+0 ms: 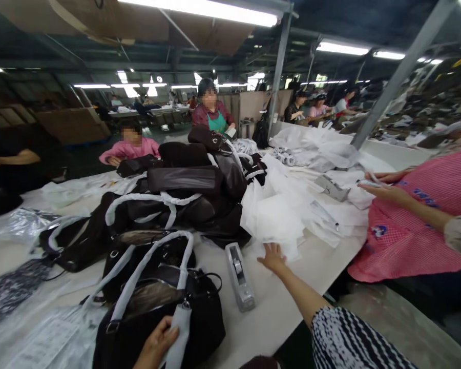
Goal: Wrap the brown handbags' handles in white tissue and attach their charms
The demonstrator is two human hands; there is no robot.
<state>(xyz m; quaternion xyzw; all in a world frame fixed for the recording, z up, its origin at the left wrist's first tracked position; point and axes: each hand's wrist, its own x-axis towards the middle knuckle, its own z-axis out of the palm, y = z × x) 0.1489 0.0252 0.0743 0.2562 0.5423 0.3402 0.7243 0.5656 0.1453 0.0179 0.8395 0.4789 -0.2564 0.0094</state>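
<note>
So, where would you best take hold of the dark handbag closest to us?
Probably by the crown of its pale-wrapped handle, from above: it arches up over the handbag, so fingers could likely hook under it. The pale hanging piece suits less: the left hand has it.

Front handbag: near-black, brownish sheen on upper panel. Handle wrapping: pale grey-white. Hanging strip: light grey. Thin sheets: white. Tape dispenser: grey. Surface: off-white. Near sleeve: black-and-white broken stripes. Apron at right: pink, finely checked, blue lettering. Far apron: green.
</note>
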